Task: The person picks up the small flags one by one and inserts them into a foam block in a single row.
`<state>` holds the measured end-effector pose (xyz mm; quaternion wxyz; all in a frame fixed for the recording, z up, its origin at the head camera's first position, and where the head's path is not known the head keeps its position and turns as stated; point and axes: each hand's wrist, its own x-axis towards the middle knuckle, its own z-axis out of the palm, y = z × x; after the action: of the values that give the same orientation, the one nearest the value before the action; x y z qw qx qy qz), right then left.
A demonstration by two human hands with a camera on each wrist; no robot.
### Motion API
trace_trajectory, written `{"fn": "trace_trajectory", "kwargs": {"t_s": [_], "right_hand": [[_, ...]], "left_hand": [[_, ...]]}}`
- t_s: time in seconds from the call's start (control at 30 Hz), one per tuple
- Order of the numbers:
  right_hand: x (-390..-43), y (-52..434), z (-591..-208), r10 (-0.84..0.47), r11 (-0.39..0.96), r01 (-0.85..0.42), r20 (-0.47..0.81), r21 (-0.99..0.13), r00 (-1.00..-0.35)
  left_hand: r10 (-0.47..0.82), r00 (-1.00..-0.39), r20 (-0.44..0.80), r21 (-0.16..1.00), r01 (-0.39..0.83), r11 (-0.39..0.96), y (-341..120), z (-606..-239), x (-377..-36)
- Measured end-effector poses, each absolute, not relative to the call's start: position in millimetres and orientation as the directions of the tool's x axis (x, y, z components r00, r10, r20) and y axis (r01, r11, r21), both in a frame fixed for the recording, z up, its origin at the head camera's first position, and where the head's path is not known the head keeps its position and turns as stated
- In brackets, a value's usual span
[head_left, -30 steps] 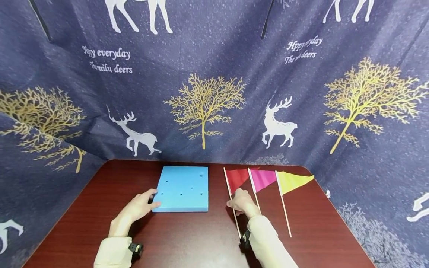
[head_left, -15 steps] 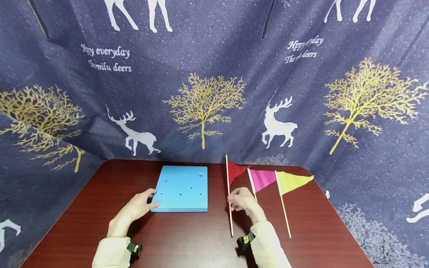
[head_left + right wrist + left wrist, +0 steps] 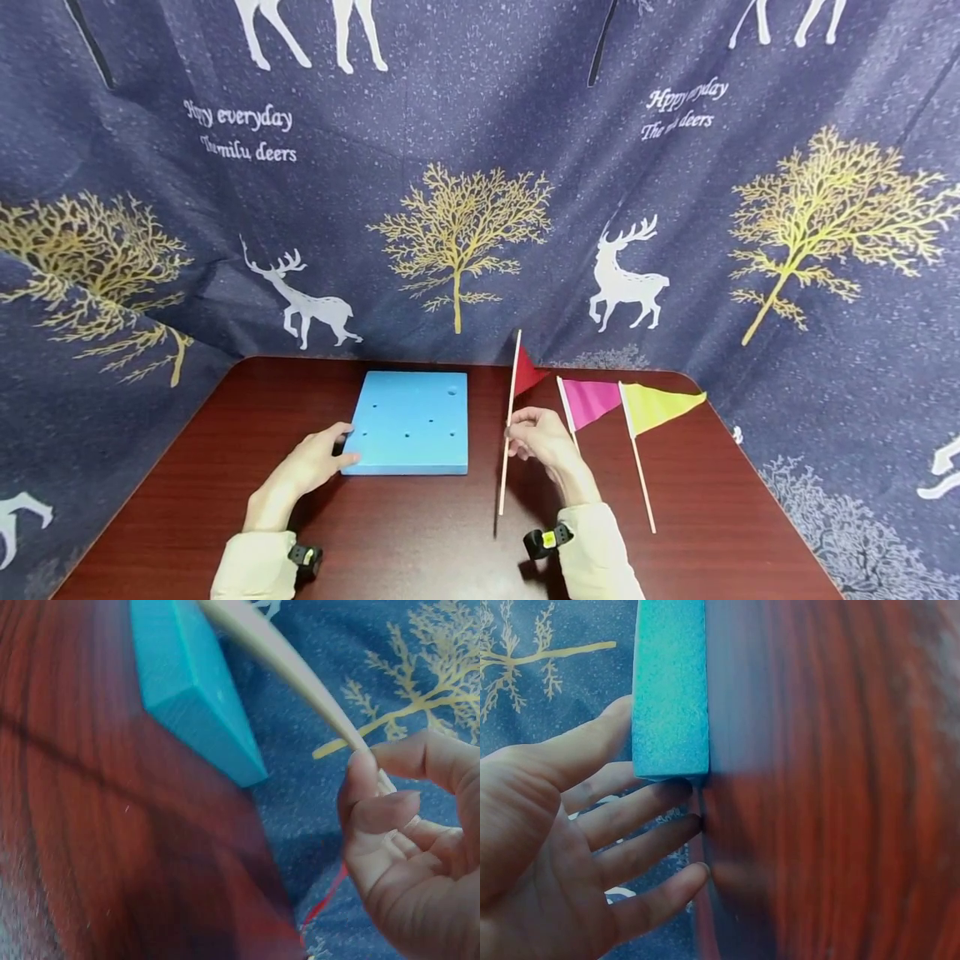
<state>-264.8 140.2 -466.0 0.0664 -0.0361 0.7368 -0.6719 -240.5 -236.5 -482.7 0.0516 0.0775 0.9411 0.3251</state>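
Observation:
A light blue block (image 3: 416, 417) with several small holes in its top lies flat on the table, left of centre. At its left edge rests my left hand (image 3: 307, 467), thumb near the front corner and fingers along the side. The left wrist view shows those fingers spread and fairly straight by the block's end (image 3: 671, 742). My right hand (image 3: 547, 442) pinches the thin wooden stick of a red pennant flag (image 3: 528, 374) between thumb and fingertips. The flag stands nearly upright, stick end above the table. In the right wrist view the stick (image 3: 300, 671) passes before the block.
Right of my right hand lie a magenta pennant flag (image 3: 590, 402) and a yellow pennant flag (image 3: 658, 408), both flat on the dark red-brown table (image 3: 420, 533). A blue patterned cloth (image 3: 480, 100) hangs close behind the table's far edge.
My right hand has lifted the red flag off the table and tilted it nearly upright, its lower end now raised. The left hand and block have stayed in place.

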Motion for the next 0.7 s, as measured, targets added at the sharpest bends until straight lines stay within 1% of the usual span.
{"fn": "trace_trajectory", "kwargs": {"t_s": [0.23,0.4,0.7], "right_hand": [[-261.0,130.2,-454.9,-0.131,0.009,-0.041,0.04,-0.999,-0.991],[-259.2,123.5,-448.8,-0.112,0.023,-0.146,0.143,-0.989,-0.983],[-259.7,109.3,-448.3,-0.05,-0.018,-0.249,0.25,-0.968,-0.967]], "left_hand": [[0.181,-0.982,-0.05,0.621,0.112,0.776,-235.0,-484.2,-240.6],[0.187,-0.981,-0.049,0.624,0.117,0.773,-235.3,-486.1,-241.1],[0.198,-0.98,-0.034,0.621,0.135,0.772,-238.0,-485.5,-242.3]]}}
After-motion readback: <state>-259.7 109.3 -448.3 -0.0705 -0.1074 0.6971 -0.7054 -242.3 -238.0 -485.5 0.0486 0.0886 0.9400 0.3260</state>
